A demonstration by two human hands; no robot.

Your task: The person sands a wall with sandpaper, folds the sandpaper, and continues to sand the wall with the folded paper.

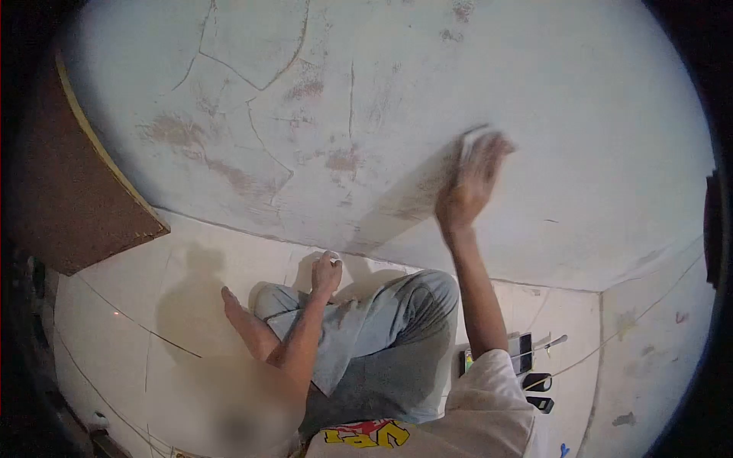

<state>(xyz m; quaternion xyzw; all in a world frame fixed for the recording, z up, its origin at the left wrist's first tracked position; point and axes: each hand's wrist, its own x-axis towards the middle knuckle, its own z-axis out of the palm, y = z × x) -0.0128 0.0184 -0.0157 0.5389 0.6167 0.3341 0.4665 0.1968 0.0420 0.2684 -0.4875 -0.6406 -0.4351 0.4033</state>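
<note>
My right hand is raised against the white wall, its fingers blurred by motion. Under the fingers is a thin pale sheet with a dark edge, perhaps sandpaper, pressed to the wall. Low down, close to the base of the wall, my left hand is closed around a small white piece that mostly hides in the fingers. Cracks and reddish-brown worn patches mark the wall left of my right hand. I sit on the floor with legs folded in grey-blue jeans.
A brown board with a yellowish edge juts in at the left. On the pale tiled floor, a phone-like device and small black objects lie at my right. A thin cord crosses the right side. A blurred patch covers the lower left.
</note>
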